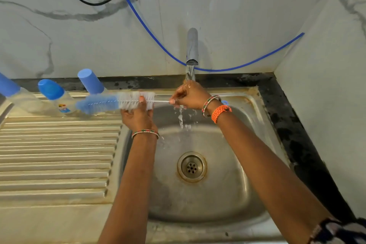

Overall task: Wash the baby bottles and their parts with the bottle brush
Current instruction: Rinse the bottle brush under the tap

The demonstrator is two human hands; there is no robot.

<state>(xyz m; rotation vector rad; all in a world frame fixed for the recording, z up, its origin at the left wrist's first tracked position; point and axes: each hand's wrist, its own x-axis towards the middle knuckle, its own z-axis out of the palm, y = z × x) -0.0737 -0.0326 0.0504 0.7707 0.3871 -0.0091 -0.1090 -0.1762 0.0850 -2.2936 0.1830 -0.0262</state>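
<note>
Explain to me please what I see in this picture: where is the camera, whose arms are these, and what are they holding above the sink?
There is no machine here. The one picture comes from a camera worn on a person's head, looking down, so the two arms are that person's own.

The hands hold a bottle brush sideways, above the left rim of the sink. The left hand grips its white bristles; the right hand pinches its thin handle. The blue bristle end points left.

The tap is running, and the water falls on the right hand and then into the sink.

On the ridged draining board, at the back, stand three baby bottles with blue caps, all tilted. They are not yet being washed.

A blue hose hangs on the wall behind.
</note>
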